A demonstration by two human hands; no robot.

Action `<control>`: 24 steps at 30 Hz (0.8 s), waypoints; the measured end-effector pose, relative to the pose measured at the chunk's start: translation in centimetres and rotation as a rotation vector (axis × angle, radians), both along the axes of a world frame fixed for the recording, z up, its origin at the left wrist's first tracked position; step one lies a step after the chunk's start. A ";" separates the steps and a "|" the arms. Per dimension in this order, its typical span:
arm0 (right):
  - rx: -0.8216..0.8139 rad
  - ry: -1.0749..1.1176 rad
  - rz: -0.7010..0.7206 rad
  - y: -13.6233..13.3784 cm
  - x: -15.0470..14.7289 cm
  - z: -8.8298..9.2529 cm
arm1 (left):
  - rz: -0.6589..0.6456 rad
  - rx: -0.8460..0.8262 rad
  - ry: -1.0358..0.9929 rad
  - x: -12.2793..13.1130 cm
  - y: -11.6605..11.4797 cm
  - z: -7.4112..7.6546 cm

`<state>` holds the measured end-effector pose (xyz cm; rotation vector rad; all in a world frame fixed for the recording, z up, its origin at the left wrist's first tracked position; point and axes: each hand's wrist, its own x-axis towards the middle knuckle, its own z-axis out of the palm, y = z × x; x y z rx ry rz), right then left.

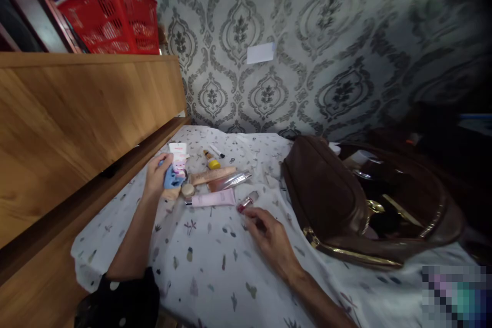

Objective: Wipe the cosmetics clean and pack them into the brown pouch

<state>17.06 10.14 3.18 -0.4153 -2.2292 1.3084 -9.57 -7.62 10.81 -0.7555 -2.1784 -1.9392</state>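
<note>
My left hand (156, 174) is closed on a blue cloth (171, 178) at the left of the patterned sheet. Against it, a white and pink squeeze tube (178, 156) lies by my fingertips. With bent fingers, my right hand (271, 238) pinches the near end of a small lipstick (248, 201), its other end pointing away. Between the hands are a pale pink tube (211, 199), a peach tube (213, 176), a shiny silver-capped tube (232, 180) and a small round jar (188, 190). Farther back lies a yellow-and-brown bottle (212, 160).
A brown bag (326, 189) stands unzipped on the right, with several items inside. Wooden furniture (96, 128) borders the left side, a red basket (115, 15) on top. A thin black-and-white stick (217, 151) lies near the patterned wall (269, 97). The printed sheet (207, 251) covers the surface.
</note>
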 end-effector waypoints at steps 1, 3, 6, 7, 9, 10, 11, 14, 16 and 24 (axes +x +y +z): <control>-0.004 0.021 0.007 -0.1 0.1 -0.1 | -0.052 -0.008 -0.004 1.3 1.1 -0.2; -0.045 0.060 0.041 -0.4 0.1 -0.4 | -0.162 -0.049 -0.001 4.4 3.3 -0.7; -0.163 0.116 0.122 -0.8 0.1 -1.0 | -0.333 -0.134 0.039 9.4 6.1 -1.7; -0.199 0.132 0.140 -0.9 0.1 -1.1 | -0.391 -0.159 0.051 10.9 6.8 -2.1; -0.247 0.160 0.146 -0.9 0.1 -1.0 | -0.479 -0.193 0.077 13.3 7.8 -2.7; -0.268 0.169 0.139 -0.9 0.0 -0.8 | -0.510 -0.204 0.087 14.2 8.1 -3.0; -0.297 0.177 0.136 -0.8 0.0 -0.5 | -0.534 -0.213 0.104 14.8 8.3 -3.2; -0.507 0.201 0.161 -0.5 -0.1 0.3 | -0.567 -0.234 0.221 15.5 8.3 -3.3; -0.715 0.221 0.180 -0.6 -0.2 0.8 | -0.542 -0.223 0.330 15.3 8.2 -2.8; -0.917 0.276 0.262 -1.0 -0.4 0.9 | -0.438 -0.188 0.515 14.9 9.1 -2.5</control>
